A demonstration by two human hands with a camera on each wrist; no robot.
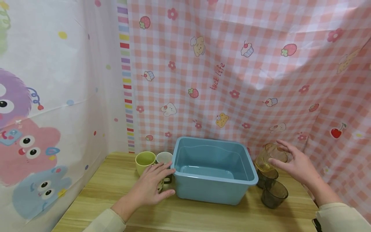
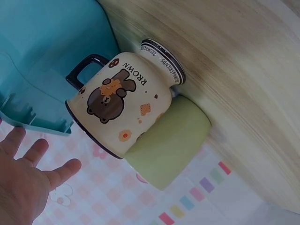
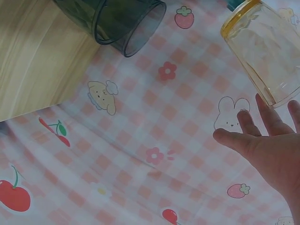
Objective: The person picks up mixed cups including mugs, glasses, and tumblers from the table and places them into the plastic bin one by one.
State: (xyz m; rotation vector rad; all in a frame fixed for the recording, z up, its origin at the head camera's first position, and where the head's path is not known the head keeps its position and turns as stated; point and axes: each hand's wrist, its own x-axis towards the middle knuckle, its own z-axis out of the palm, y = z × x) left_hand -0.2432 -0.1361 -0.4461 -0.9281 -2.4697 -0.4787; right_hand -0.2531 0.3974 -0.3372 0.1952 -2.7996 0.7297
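My left hand (image 1: pixel 145 189) spreads its fingers over the left side of a blue plastic basin (image 1: pixel 211 190), fingertips right at its rim. Beneath that hand are a cream mug (image 2: pixel 124 101) with a bear print and dark handle, partly hidden in the head view, and a plain green cup (image 2: pixel 171 140). My right hand (image 1: pixel 299 166) is raised beside an amber glass (image 3: pixel 267 51), thumb and fingers spread apart near its rim. Two dark, see-through glasses, the nearer one (image 1: pixel 274 196) in plain sight, stand just in front of the amber glass, right of the basin.
All of this stands on a wood-grain table (image 1: pixel 179 214). Close behind the basin hangs a pink checked cloth (image 1: pixel 226 103), which continues along the right side. A white cloth (image 1: pixel 75 129) with cartoon figures hangs at the left.
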